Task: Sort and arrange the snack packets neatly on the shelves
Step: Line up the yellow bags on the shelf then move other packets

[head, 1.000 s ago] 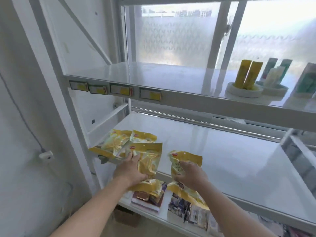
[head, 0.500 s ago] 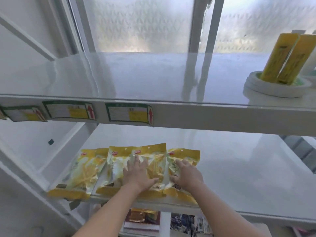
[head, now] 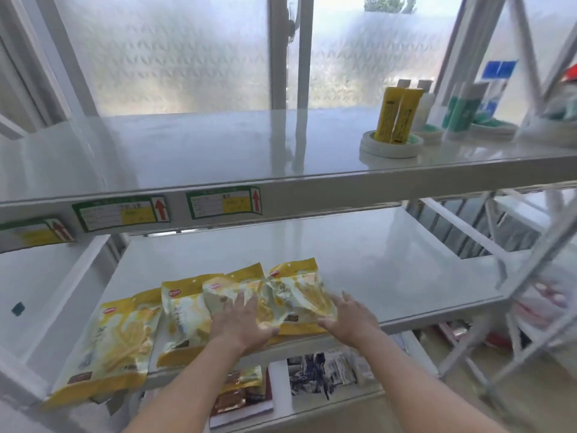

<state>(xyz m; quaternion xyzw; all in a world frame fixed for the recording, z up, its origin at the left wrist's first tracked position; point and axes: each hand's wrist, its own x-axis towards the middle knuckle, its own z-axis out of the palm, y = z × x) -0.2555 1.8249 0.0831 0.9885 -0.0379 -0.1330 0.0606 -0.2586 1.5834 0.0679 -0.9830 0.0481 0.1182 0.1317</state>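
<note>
White, perhaps metal shelf (head: 359, 270) under yellow snack packets (head: 187, 314), frosted window (head: 175, 60) behind

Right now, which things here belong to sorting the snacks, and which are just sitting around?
Job: yellow snack packets, middle shelf, left hand, right hand.
Lying about: yellow tubes, tape rolls, green tubes, shelf labels.

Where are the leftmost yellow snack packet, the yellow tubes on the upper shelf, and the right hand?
leftmost yellow snack packet (head: 115, 348), head view, middle of its front face.
yellow tubes (head: 388, 117), head view, front of the left tube.
right hand (head: 349, 317), head view, back of the hand.
</note>
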